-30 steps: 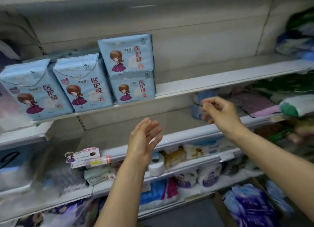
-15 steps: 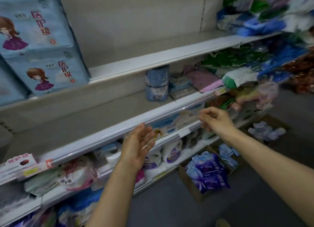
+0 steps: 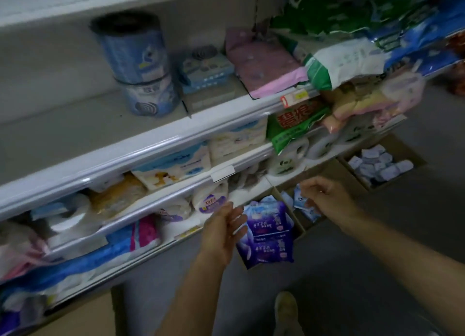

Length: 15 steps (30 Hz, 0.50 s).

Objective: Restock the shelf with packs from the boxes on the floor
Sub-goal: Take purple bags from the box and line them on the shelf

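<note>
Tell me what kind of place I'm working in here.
Most likely a shop aisle, in the household and hygiene goods. Tiered shelves carry price-tag strips on their front edges, packaged goods such as the stacked blue canisters fill them, and open cardboard boxes of packs sit on the floor below.

Your shelf (image 3: 141, 144) carries two stacked blue cans (image 3: 141, 66), a pink pack (image 3: 264, 63) and tissue packs lower down. On the floor (image 3: 352, 272) sit open boxes (image 3: 299, 225) of purple packs (image 3: 266, 232).
</note>
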Tool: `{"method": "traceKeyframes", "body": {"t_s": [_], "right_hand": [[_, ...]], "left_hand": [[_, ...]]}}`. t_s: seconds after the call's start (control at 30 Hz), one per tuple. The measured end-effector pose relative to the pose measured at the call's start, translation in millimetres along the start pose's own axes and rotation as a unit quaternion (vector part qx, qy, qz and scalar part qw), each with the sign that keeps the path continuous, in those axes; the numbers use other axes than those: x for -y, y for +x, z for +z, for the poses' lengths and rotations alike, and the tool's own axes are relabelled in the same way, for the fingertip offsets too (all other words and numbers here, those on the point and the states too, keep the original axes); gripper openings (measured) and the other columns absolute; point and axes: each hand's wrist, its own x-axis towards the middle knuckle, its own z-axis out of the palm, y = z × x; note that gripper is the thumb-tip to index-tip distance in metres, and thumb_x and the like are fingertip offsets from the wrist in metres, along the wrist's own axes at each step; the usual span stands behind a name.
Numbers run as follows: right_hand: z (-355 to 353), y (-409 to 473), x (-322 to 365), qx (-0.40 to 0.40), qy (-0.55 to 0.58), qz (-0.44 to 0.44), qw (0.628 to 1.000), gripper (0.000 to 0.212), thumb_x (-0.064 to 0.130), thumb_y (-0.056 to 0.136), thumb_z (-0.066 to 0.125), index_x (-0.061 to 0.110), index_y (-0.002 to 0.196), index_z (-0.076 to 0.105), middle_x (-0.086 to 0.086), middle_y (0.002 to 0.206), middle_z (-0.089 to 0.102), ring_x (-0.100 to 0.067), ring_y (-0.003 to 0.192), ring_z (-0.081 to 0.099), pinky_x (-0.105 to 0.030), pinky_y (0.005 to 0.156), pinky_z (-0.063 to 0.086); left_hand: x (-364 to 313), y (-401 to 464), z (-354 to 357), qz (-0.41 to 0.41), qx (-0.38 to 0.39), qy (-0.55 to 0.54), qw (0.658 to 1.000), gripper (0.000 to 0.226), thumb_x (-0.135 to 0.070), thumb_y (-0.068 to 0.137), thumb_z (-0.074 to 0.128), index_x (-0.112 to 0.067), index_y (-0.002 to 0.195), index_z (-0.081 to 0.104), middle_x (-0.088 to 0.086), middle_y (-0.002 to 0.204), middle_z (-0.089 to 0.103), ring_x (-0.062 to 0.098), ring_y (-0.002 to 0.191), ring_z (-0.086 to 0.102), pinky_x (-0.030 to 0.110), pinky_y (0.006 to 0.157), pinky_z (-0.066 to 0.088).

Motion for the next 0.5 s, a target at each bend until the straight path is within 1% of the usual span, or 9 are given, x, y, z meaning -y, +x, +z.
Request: {"method": "traceKeyframes", "body": {"t_s": [0.07,0.13,0.2,0.27,0.37,0.43,0.5], "right_hand": [[-13.6,29.3,-38.4,0.020,-0.019,0.024,0.999,0.008,0.012,0.095,0.058,0.007,0.097,0.065,-0.018,0.088,0.066,-0.024,0.073,0.061,-0.025,0.056,0.047],[-19.9,54.5,-79.1,0.040,-0.029,0.054,0.997,0.013,0.014,0.095,0.058,0.004,0.094,0.065,-0.020,0.084,0.065,-0.025,0.072,0.059,-0.030,0.060,0.045],[-17.0,74.3,-118.8,0.063,-0.030,0.095,0.993,0.009,0.009,0.096,0.055,0.012,0.092,0.063,-0.012,0.083,0.064,-0.020,0.067,0.058,-0.028,0.058,0.043],[-8.2,93.7,-161.8,0.082,-0.031,0.133,0.987,0.013,0.007,0.095,0.055,0.019,0.092,0.061,-0.005,0.082,0.063,-0.018,0.066,0.058,-0.028,0.057,0.042],[12.2,120.6,-220.4,0.101,-0.038,0.177,0.978,0.015,0.008,0.093,0.058,0.022,0.089,0.061,-0.007,0.085,0.063,-0.019,0.073,0.060,-0.029,0.061,0.045],[27.6,136.6,-257.8,0.093,-0.046,0.195,0.975,0.018,0.005,0.093,0.058,0.020,0.084,0.060,-0.005,0.078,0.061,-0.015,0.068,0.057,-0.023,0.058,0.043],[41.5,150.7,-288.9,0.089,-0.077,0.186,0.976,0.014,0.005,0.092,0.060,0.015,0.082,0.061,0.000,0.069,0.058,-0.010,0.062,0.054,-0.015,0.053,0.042]], "left_hand": [[28.4,33.0,20.1,-0.032,-0.020,-0.009,0.999,0.014,-0.020,0.099,0.054,-0.013,0.106,0.065,0.006,0.095,0.070,0.019,0.085,0.064,0.031,0.070,0.052],[55.1,61.6,28.0,-0.060,-0.052,-0.014,0.997,0.018,-0.019,0.097,0.057,-0.011,0.112,0.063,0.008,0.095,0.071,0.020,0.085,0.065,0.033,0.068,0.053],[78.8,86.7,27.1,-0.079,-0.080,-0.003,0.994,0.024,-0.018,0.095,0.057,-0.007,0.116,0.061,0.010,0.095,0.070,0.022,0.083,0.065,0.033,0.065,0.053],[99.1,111.9,22.6,-0.089,-0.096,0.016,0.991,0.024,-0.017,0.095,0.057,-0.006,0.115,0.062,0.011,0.093,0.070,0.023,0.082,0.065,0.033,0.064,0.052],[126.0,160.3,12.5,-0.103,-0.116,0.046,0.987,0.019,-0.016,0.096,0.056,-0.006,0.110,0.063,0.013,0.094,0.069,0.025,0.083,0.065,0.033,0.066,0.053],[147.1,196.2,5.9,-0.114,-0.124,0.073,0.983,0.015,-0.015,0.096,0.055,-0.006,0.105,0.063,0.013,0.091,0.068,0.025,0.081,0.064,0.034,0.069,0.052],[166.0,228.8,-1.3,-0.128,-0.137,0.090,0.978,0.011,-0.014,0.097,0.055,-0.007,0.099,0.062,0.011,0.087,0.066,0.023,0.079,0.062,0.034,0.071,0.052]]}}
